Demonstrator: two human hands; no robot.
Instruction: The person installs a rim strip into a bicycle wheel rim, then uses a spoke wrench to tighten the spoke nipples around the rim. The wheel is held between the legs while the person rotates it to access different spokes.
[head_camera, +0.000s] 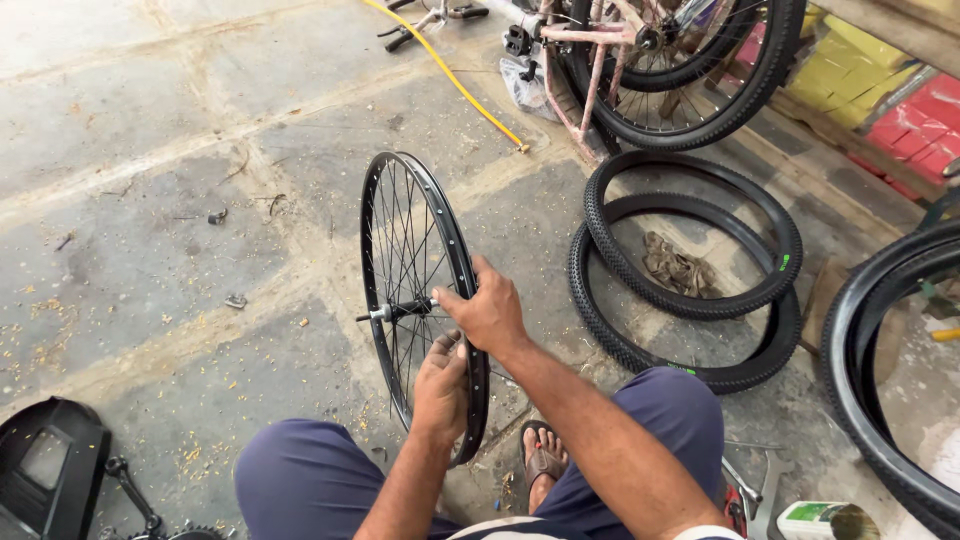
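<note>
While the concrete floor (150, 130) fills most of the frame, the work is centred on 1 bare bicycle wheel (415, 300), stood upright on its rim at the middle of the picture, with no tyre fitted. At the right, 2 loose tyres (690, 290) are laid flat and overlapping, with a crumpled rag (678, 268) inside them; another tyre (880, 400) is cut off by the right edge. At the top, a pink bicycle frame (590, 60) with its wheel is stood, and a yellow hose (450, 75) is run across the floor.

The step in hand is judged to be a check or adjustment of the hub, the wheel being steadied for it. The right hand (488, 312) is closed loosely over the right end of the axle (400, 310), fingers curled about it. The left hand (440, 390) is set against the lower rim and spokes, partly closed; whether the rim is truly gripped cannot be told.

For the next move, the wheel would have to be kept upright by the left hand while the axle is turned or tested by the right.
</note>
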